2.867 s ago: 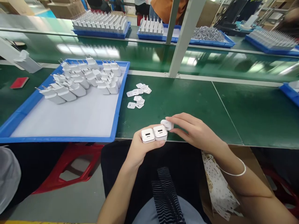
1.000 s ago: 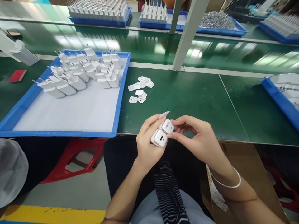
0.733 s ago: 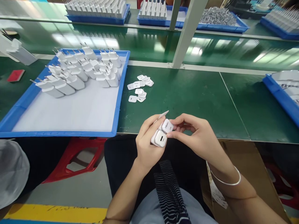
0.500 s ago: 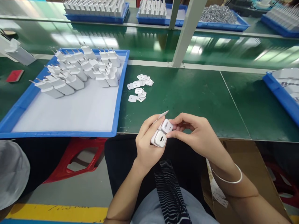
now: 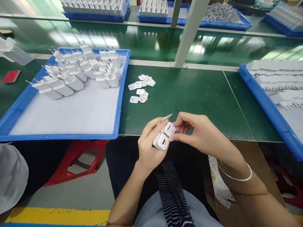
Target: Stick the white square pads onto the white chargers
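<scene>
My left hand point(image 5: 151, 142) is closed around two white wall chargers side by side, their port ends facing up. The lower charger point(image 5: 162, 142) shows a USB slot and a narrow slot beside it. On the upper charger point(image 5: 169, 129) is an end plate with dark lettering. A thin white plate point(image 5: 167, 117) sticks out between my left fingers. With thumb and fingertips, my right hand point(image 5: 191, 129) grips the right edge of the upper charger's end. Several loose white end plates point(image 5: 142, 83) lie on the green table ahead.
A blue tray point(image 5: 71, 136) at left holds several white chargers point(image 5: 78, 69) with pins up. Another blue tray point(image 5: 267, 104) of white parts sits at right. A metal post point(image 5: 187, 34) rises at the back. Farther trays line the shelf. Someone's grey sleeve point(image 5: 11, 176) shows at left.
The tray at right has slid in leftward along the table. My hands have stayed almost in place on the chargers, the right forearm shifting slightly.
</scene>
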